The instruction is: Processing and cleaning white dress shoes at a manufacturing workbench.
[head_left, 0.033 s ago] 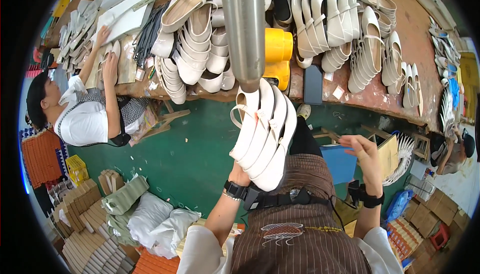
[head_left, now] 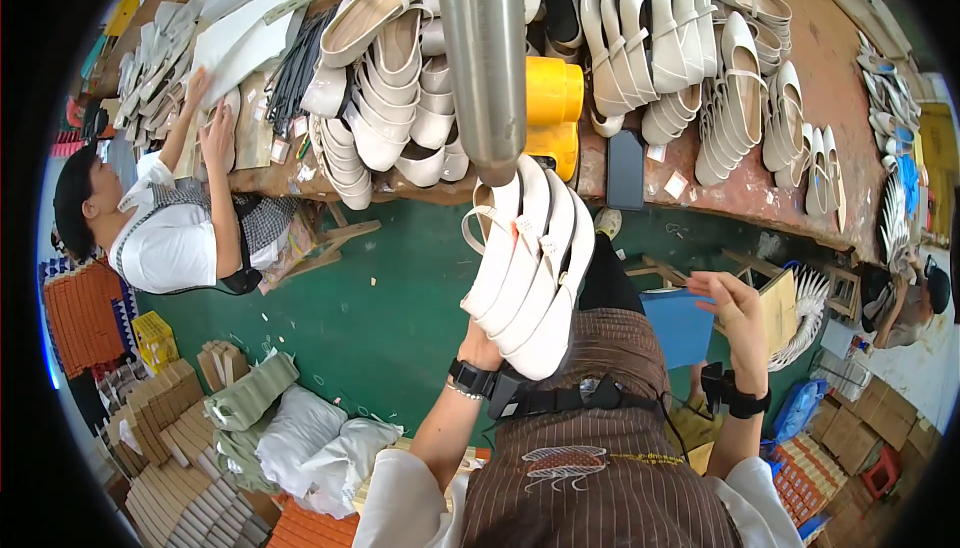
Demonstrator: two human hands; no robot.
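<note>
My left hand (head_left: 481,348) holds a nested stack of white strap shoes (head_left: 530,278) from below. Most of its fingers are hidden behind the shoes. The toes point down toward me, and the shoes' upper ends are right at the tip of a metal nozzle (head_left: 485,68), the barrel of what looks like a hot-air gun. Whether the nozzle touches the shoes I cannot tell. Off to the right, my right hand (head_left: 732,310) is raised with its fingers apart and nothing in it.
More white shoes (head_left: 385,98) lie stacked on the worktable (head_left: 840,148), beside a yellow machine part (head_left: 553,91) and a dark phone (head_left: 626,170). A co-worker (head_left: 165,223) sits at the left, another person (head_left: 905,298) far right. Cartons (head_left: 165,398) and white sacks (head_left: 300,433) stand lower left.
My hands and the shoes stay almost in place. At the left, the co-worker's hands and the white sheet by them have shifted slightly.
</note>
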